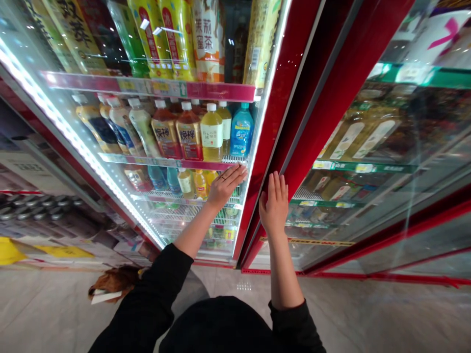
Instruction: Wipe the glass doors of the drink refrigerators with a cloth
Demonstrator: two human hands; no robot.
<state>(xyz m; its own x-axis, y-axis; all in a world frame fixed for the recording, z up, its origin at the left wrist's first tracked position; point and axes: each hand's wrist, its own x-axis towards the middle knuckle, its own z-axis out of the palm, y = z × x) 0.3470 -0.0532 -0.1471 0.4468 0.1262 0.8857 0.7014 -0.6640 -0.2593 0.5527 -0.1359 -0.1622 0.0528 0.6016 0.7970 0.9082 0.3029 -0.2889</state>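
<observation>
My left hand (227, 186) is stretched out flat with the fingers side by side and holds nothing. It is in front of the lit drinks cooler's shelves, just below a blue bottle (242, 132) and a pale yellow-green bottle (211, 135). Whether it touches a shelf edge or glass, I cannot tell. My right hand (275, 201), also empty, has its fingers straight and pointing up. It lies over the red frame (316, 115) of the neighbouring cooler, apparently palm toward it; contact is not clear. Two brown-labelled bottles (189, 137) stand left of the yellow-green one.
Tall drink bottles (208, 41) fill the upper shelf behind a pink price strip (221, 91). The right-hand cooler holds more bottles (375, 132) behind glass. At left are rows of dark-capped containers (47, 211). A brown item (114, 283) is on the tiled floor (47, 314).
</observation>
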